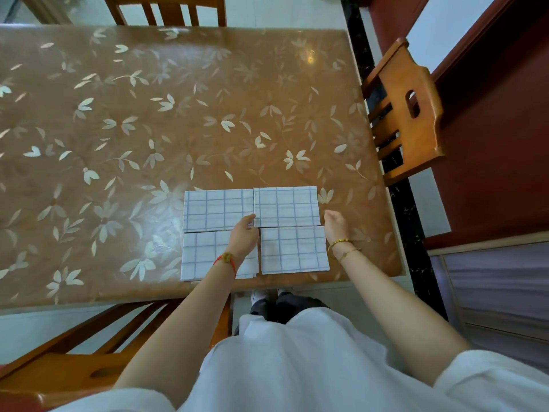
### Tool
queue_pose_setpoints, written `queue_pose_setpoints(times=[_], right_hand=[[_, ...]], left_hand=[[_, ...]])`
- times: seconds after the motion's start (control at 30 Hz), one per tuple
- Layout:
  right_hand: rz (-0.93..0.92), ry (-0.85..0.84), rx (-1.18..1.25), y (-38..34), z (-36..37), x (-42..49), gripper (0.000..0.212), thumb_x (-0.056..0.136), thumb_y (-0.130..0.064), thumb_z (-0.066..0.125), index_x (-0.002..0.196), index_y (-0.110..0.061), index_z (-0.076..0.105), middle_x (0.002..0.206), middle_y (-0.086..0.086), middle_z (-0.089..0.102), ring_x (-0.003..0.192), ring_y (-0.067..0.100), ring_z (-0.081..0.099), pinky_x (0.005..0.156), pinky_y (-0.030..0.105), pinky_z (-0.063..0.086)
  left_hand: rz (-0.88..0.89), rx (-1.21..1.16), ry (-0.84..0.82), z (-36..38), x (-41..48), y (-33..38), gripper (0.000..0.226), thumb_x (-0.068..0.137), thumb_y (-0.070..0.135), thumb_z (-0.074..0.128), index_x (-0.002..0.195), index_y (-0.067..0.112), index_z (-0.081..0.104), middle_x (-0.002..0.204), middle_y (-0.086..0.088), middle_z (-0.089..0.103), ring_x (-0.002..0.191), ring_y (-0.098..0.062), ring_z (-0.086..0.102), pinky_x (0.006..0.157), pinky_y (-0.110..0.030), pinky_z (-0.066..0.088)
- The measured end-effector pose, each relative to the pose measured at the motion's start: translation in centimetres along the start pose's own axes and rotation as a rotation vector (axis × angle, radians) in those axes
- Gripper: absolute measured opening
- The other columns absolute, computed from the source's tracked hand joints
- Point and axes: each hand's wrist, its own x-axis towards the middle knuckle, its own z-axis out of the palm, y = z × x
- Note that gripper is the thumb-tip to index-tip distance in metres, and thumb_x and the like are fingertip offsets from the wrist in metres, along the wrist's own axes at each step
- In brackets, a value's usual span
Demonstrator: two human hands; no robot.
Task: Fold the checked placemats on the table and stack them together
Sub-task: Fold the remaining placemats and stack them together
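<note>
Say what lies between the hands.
Head view: the far-right placemat and the near-right placemat lie between the left hand and the right hand.

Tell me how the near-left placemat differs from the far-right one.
The left hand and its wrist hide part of the near-left placemat; the far-right placemat shows almost whole. The near-left placemat sits at the near edge of the table; the far-right placemat lies farther in. Layers peek out at the near-left placemat's near right corner; the far-right placemat's edges look flush. Both are white with thin bluish checks, folded into flat rectangles.
</note>
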Motion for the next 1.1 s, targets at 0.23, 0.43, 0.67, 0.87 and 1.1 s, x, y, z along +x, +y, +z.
queue_pose_setpoints(times=[0.23, 0.43, 0.67, 0.87, 1.1], right_hand=[[-0.097, -0.107, -0.089, 0.4, 0.6, 0.8, 0.026, 0.082, -0.013, 0.036, 0.059, -0.021, 0.025, 0.062, 0.008, 0.025, 0.064, 0.02, 0.025, 0.059, 0.032, 0.015], [-0.067, 0.04, 0.037, -0.4, -0.9, -1.1, 0.033, 0.088, -0.016, 0.043, 0.089, 0.011, 0.062, 0.085, 0.036, 0.056, 0.08, 0.048, 0.053, 0.069, 0.05, 0.047], [0.074, 0.012, -0.019, 2.8, -1.8, -1.1, 0.03, 0.099, -0.014, 0.038, 0.12, -0.004, 0.056, 0.105, 0.008, 0.06, 0.091, 0.02, 0.051, 0.076, 0.028, 0.037], [0.093, -0.03, 0.027, 3.5, -0.8, -1.7, 0.029, 0.093, -0.015, 0.041, 0.109, 0.001, 0.06, 0.086, 0.008, 0.057, 0.075, 0.022, 0.05, 0.061, 0.029, 0.041], [0.054, -0.078, -0.028, 3.4, -0.2, -1.9, 0.031, 0.089, -0.014, 0.04, 0.06, -0.023, 0.033, 0.059, -0.006, 0.032, 0.055, 0.014, 0.028, 0.051, 0.025, 0.022]], left_hand=[[-0.012, 0.039, -0.017, 0.0, 0.0, -0.2, 0.053, 0.098, 0.001, 0.032, 0.149, 0.013, 0.039, 0.149, -0.008, 0.045, 0.079, 0.002, 0.05, 0.054, -0.002, 0.041], [-0.002, 0.045, 0.0, 0.0, -0.6, -0.1, 0.051, 0.098, 0.002, 0.033, 0.148, 0.012, 0.041, 0.152, -0.008, 0.043, 0.118, -0.013, 0.053, 0.085, -0.008, 0.043], [-0.018, -0.031, 0.05, 0.7, -1.8, -0.6, 0.05, 0.1, 0.0, 0.032, 0.147, 0.011, 0.042, 0.148, -0.011, 0.046, 0.067, 0.005, 0.039, 0.042, 0.001, 0.035], [-0.012, -0.001, 0.095, 0.9, -2.0, -1.9, 0.05, 0.098, -0.003, 0.032, 0.146, 0.009, 0.044, 0.15, -0.01, 0.044, 0.071, 0.007, 0.042, 0.047, 0.003, 0.036], [-0.01, 0.006, 0.079, 0.7, -2.0, -2.1, 0.049, 0.099, -0.002, 0.033, 0.146, 0.01, 0.044, 0.149, -0.009, 0.045, 0.078, 0.006, 0.045, 0.05, 0.001, 0.038]])
